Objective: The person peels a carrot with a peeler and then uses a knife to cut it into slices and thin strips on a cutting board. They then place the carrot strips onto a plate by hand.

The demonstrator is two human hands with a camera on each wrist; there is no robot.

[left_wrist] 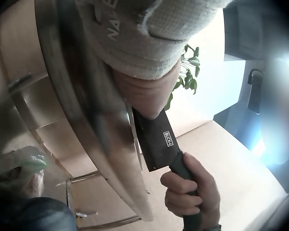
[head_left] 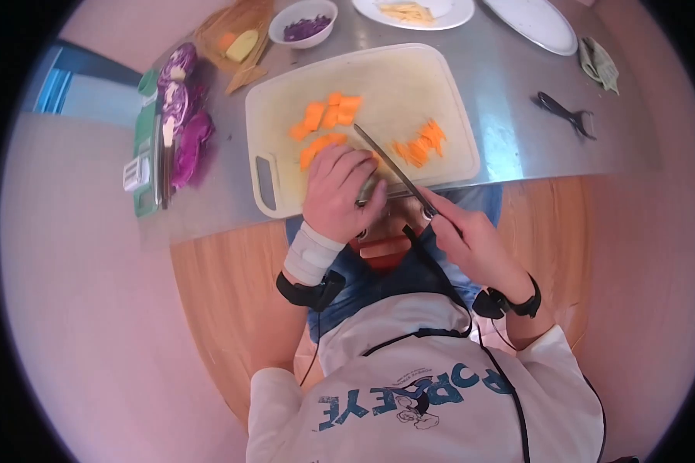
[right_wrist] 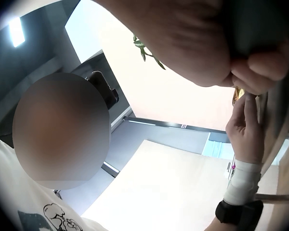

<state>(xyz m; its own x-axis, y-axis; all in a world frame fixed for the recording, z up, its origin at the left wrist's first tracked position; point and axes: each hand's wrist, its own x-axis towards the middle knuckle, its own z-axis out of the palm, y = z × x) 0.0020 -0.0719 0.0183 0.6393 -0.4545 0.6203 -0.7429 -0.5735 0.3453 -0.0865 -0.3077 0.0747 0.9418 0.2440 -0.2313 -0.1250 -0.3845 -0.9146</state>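
Carrot slices (head_left: 330, 114) lie at ten o'clock on the cutting board (head_left: 394, 65), a second orange group (head_left: 316, 147) sits at eight o'clock beside the left hand's fingers, and thin strips (head_left: 421, 147) lie loosely piled at four o'clock. The step in hand looks like cutting the slices into matchsticks; the carrot piece (head_left: 376, 156) at work seems to be at six o'clock, near the board's lower edge, mostly hidden by the fingers.

The next move calls for an even downward stroke close to the guiding fingers, then a small shift of the left hand to set the next strip's width; the fingertips, so near the blade, need to stay tucked.

The left hand (head_left: 340, 189) comes in from seven o'clock, back upward, its grip bent over the piece with the thumb toward the person's body; just how the tips press on it is hidden. The right hand (head_left: 475, 243) reaches in from five o'clock, fingers wrapped firmly round the handle of the cleaver (left_wrist: 159, 139). Seen from the head, the blade stands on edge, its tip pointing to eleven o'clock, between the left hand and the strips.
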